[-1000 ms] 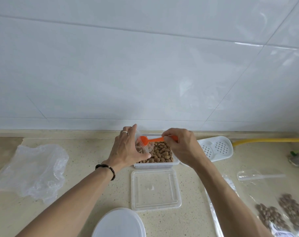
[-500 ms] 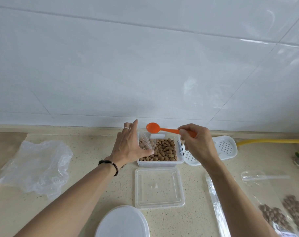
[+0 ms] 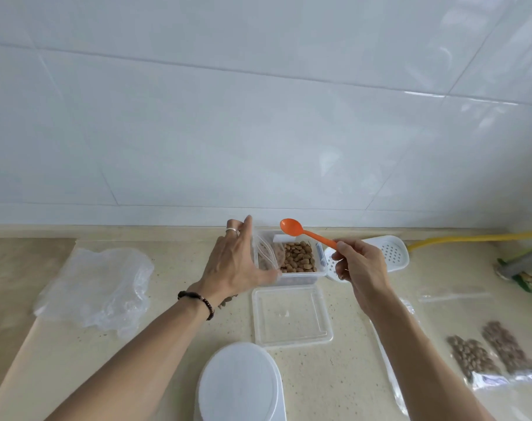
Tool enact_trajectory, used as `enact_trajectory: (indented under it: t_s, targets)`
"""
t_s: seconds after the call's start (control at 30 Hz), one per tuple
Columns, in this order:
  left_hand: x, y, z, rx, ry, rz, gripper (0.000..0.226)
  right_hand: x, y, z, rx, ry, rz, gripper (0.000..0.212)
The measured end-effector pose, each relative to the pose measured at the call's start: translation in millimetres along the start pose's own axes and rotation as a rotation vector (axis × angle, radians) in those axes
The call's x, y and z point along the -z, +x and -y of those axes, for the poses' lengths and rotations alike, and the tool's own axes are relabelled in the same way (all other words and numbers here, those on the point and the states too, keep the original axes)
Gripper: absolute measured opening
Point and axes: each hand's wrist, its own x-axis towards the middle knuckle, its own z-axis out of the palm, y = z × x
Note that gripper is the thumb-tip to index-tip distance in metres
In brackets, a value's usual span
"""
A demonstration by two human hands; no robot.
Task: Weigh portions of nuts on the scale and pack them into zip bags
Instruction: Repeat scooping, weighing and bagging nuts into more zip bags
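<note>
No writing is legible; your left hand (image 3: 234, 262) grips a clear zip bag (image 3: 266, 253) at the clear rectangular tub of brown nuts (image 3: 298, 256) on the worktop (image 3: 334, 375), your right hand (image 3: 362, 265) pinching an empty orange plastic spoon (image 3: 304, 232) above it

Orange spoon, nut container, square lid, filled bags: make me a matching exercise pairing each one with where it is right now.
Things:
1. orange spoon
2. nut container
3. square clear lid
4. filled zip bags

Places:
A. flat on the counter, just in front of the nut container
B. lower right on the counter
C. held up in the right hand, bowl empty
D. by the wall, between the two hands

Pairs: 1-C, 2-D, 3-A, 4-B
</note>
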Motion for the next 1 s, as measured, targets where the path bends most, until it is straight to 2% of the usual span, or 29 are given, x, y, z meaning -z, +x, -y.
enact_trajectory:
  t_s: [0.23,0.5,0.77,0.9,1.0]
  targets:
    - [-5.9,-53.1,-43.5,-0.092,0.003,0.079,0.123,38.8,-64.6,-35.8,-0.085,0.066,-0.107,0.017]
    - [-41.1,-103.3,-94.3,-0.189,0.052,0.165,0.125,95.4,-134.6,-118.0,-0.288,0.191,-0.252,0.015]
    - [-71.8,-139.8,-129.8,-0.235,0.128,0.224,0.126,115.0,-173.5,-185.4,-0.423,0.223,-0.359,0.014]
    - [-77.6,-150.1,-134.7,-0.26,0.157,0.201,0.121,115.1,-172.7,-201.1,-0.381,-0.12,-0.356,0.013]
    - [-75.1,-157.0,-135.4,-0.243,0.192,0.206,0.125,117.3,-170.6,-206.8,-0.34,-0.412,-0.266,0.011]
